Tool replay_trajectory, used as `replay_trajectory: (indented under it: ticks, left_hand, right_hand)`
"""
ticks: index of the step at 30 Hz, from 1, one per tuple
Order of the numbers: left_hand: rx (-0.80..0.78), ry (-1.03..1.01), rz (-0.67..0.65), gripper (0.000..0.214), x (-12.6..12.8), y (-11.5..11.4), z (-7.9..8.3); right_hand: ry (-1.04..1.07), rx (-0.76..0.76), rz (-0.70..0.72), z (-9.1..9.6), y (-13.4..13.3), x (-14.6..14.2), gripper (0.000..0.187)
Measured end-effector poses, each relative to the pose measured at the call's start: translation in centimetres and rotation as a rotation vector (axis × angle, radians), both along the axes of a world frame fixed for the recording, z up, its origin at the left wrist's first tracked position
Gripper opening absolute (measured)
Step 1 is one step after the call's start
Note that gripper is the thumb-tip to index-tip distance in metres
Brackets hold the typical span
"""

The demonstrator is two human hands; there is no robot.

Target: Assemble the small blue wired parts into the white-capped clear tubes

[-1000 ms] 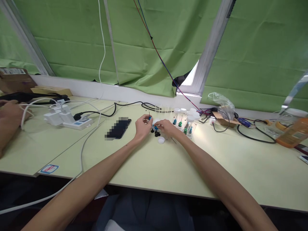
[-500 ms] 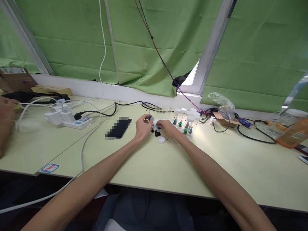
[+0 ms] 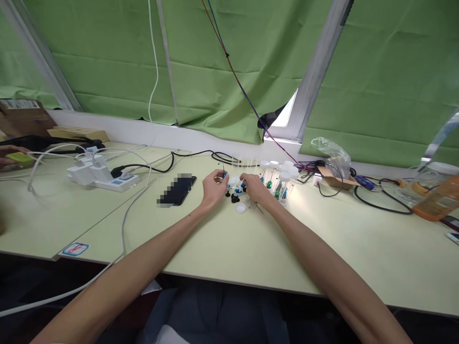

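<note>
My left hand pinches a small blue piece with a thin dark rod standing up from it. My right hand is closed, with a small dark-blue piece at its fingertips, too small to make out fully. Between the hands, more blue pieces lie in a shallow white lid. Small black parts are in front of it, and a white cap lies nearer the table's front. Partly behind my right hand stand clear tubes with white caps, holding green and blue pieces with rods.
A black phone lies left of my hands. Farther left are a white power strip with plugs, trailing cables and another person's hand near a yellow-green object. An orange bottle and a clear plastic bag are to the right.
My right hand has moved slightly right and up from the lid of blue pieces, uncovering them. My left hand stays nearly still. At far left, the other person's hand has drawn back.
</note>
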State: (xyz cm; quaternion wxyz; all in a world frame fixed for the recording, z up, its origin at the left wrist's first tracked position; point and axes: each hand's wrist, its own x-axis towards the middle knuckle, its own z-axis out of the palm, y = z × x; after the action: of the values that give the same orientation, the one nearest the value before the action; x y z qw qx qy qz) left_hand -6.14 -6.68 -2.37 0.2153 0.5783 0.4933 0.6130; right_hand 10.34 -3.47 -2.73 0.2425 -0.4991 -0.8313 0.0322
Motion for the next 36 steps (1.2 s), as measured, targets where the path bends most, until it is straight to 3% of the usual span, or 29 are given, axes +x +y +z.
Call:
replay_trajectory:
  ticks: [24, 36]
  left_hand:
    - [0.019, 0.011, -0.018, 0.018, 0.0, 0.1, -0.2]
    - [0.0, 0.038, -0.003, 0.019, -0.1, 0.0, -0.1]
  right_hand:
    - [0.009, -0.056, 0.049, -0.1, 0.4, 0.1, 0.022]
    - [-0.157, -0.138, 0.124, 1.0, -1.0, 0.4, 0.046]
